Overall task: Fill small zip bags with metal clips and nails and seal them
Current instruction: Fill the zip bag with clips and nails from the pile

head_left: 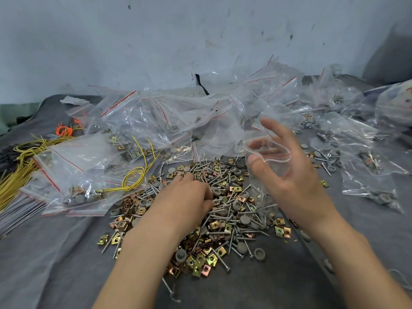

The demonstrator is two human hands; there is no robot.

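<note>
Nearest to me the grey cloth (66, 253) is lying flat, and the pile of clips and nails (223, 210) is sitting right in the middle of it, with grey round caps (242, 247) mixed in. My left hand (187, 197) is digging into the near-left part of the pile, fingers curling down among the nails. The tips are buried, so honestly I can't tell if it's got anything. My right hand (294, 175) is hovering over the pile's right edge, thumb and fingers pinching a small zip bag (260, 186) and holding its mouth open, the rest of it hanging down over the pile. Left of the pile, filled bags (73, 175) are lying around with yellow wire (138, 175) looping over them. Behind the pile a big heap of clear bags (178, 121) is stacking up, more are spreading out to its right (367, 163), and a scuffed pale wall (156, 41) is standing behind the whole lot
</note>
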